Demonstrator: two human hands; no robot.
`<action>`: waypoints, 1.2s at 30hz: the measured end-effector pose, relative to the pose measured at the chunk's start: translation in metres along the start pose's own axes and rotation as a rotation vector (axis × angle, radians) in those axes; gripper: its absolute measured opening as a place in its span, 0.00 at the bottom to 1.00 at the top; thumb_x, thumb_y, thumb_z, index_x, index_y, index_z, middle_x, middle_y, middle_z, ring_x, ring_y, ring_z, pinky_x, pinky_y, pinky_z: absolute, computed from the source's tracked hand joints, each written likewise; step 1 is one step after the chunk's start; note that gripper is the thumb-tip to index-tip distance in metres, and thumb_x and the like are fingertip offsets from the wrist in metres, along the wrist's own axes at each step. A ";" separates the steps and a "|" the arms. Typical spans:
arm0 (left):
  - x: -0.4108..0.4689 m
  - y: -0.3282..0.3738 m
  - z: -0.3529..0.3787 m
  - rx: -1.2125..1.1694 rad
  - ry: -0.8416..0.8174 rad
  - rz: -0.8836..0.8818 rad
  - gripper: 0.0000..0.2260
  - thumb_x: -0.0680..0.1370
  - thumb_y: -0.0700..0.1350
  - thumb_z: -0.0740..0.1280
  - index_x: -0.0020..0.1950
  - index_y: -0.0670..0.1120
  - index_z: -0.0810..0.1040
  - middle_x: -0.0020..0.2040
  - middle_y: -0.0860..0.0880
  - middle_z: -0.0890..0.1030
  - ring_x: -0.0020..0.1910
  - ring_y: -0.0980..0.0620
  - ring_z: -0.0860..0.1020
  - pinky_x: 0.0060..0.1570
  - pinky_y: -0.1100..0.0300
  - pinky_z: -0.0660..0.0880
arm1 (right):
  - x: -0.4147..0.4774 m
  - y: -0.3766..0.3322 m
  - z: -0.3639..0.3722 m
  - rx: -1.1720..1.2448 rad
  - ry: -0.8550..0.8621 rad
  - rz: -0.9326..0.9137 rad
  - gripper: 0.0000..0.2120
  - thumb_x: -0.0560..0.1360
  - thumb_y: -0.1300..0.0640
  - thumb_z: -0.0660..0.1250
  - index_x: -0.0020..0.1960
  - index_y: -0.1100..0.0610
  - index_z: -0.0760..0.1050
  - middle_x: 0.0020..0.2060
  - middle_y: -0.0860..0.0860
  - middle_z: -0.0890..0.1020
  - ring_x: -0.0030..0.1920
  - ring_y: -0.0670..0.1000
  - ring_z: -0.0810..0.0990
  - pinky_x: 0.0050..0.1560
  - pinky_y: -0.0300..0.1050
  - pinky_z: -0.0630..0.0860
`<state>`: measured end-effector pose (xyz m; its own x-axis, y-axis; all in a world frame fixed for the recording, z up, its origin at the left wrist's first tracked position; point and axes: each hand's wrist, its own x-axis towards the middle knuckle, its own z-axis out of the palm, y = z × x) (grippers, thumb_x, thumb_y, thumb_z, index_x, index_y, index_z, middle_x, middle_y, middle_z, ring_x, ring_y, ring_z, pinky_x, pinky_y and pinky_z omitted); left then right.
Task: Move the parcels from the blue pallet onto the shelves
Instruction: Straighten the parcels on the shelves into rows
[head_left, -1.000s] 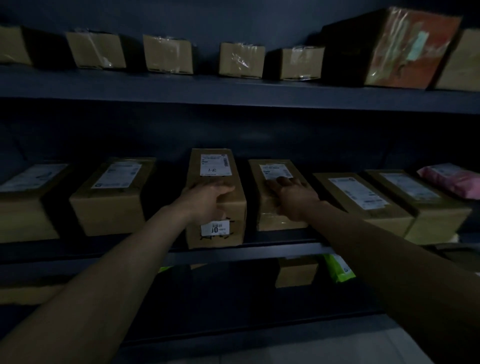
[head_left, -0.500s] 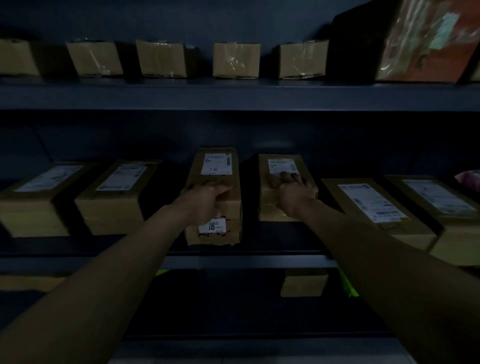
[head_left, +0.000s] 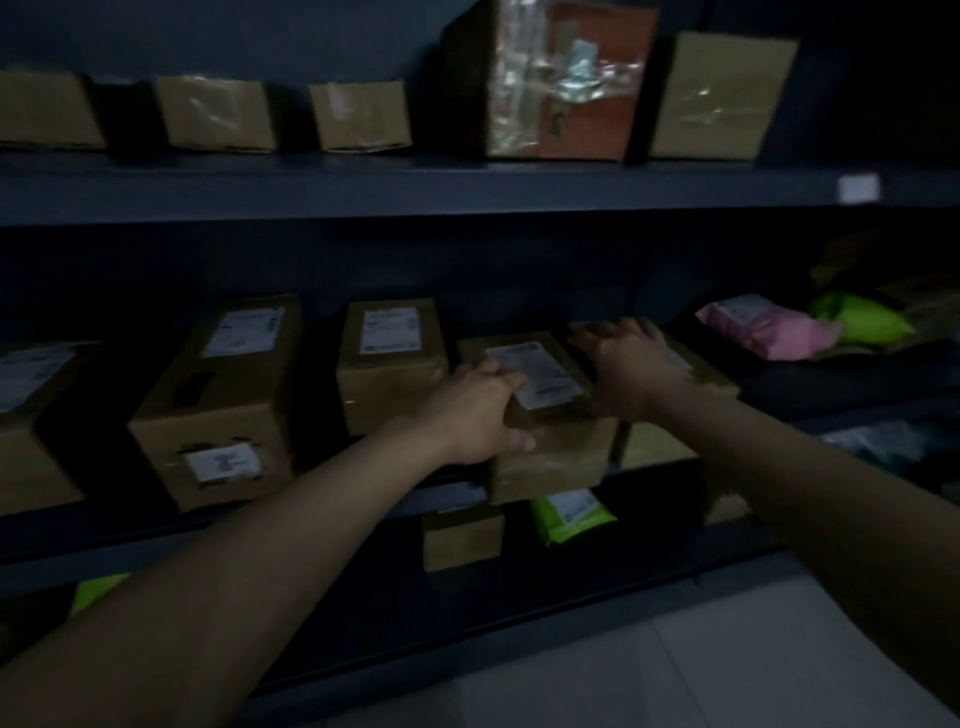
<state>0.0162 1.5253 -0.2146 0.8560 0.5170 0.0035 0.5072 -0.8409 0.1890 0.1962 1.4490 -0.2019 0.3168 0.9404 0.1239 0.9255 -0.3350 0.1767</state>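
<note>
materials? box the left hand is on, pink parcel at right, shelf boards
Box: plain brown cardboard, matte, white paper label on top. Pink parcel: looks like a thin plastic mailer bag, soft and wrinkled, slight sheen. Shelf board: dark, smooth, matte; painted metal or laminate, too dim to tell.

Looks forward and slightly down from head height, wide-angle, within arm's reach of the middle shelf, upper shelf spanning the top.
</note>
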 end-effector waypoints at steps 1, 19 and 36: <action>0.006 0.009 0.005 -0.006 -0.047 -0.001 0.36 0.73 0.60 0.68 0.76 0.52 0.57 0.74 0.47 0.61 0.71 0.44 0.61 0.69 0.47 0.59 | -0.007 0.015 0.005 0.018 -0.046 0.015 0.34 0.75 0.48 0.65 0.77 0.51 0.55 0.73 0.56 0.63 0.72 0.61 0.58 0.72 0.57 0.54; 0.090 0.011 0.041 0.073 0.025 -0.092 0.30 0.79 0.39 0.62 0.77 0.53 0.53 0.78 0.44 0.54 0.75 0.43 0.57 0.71 0.53 0.55 | 0.035 0.101 0.077 0.070 -0.115 0.121 0.35 0.78 0.51 0.64 0.78 0.47 0.48 0.75 0.53 0.57 0.73 0.61 0.56 0.69 0.59 0.58; 0.157 0.002 0.044 0.050 0.076 -0.160 0.30 0.79 0.38 0.61 0.78 0.50 0.52 0.78 0.44 0.54 0.76 0.46 0.53 0.72 0.60 0.52 | 0.102 0.130 0.104 0.095 -0.073 0.092 0.38 0.78 0.63 0.60 0.79 0.46 0.42 0.78 0.52 0.50 0.77 0.61 0.46 0.74 0.63 0.47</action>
<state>0.1563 1.5973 -0.2570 0.7551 0.6536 0.0517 0.6420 -0.7530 0.1442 0.3708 1.5073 -0.2682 0.4123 0.9088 0.0638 0.9062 -0.4163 0.0742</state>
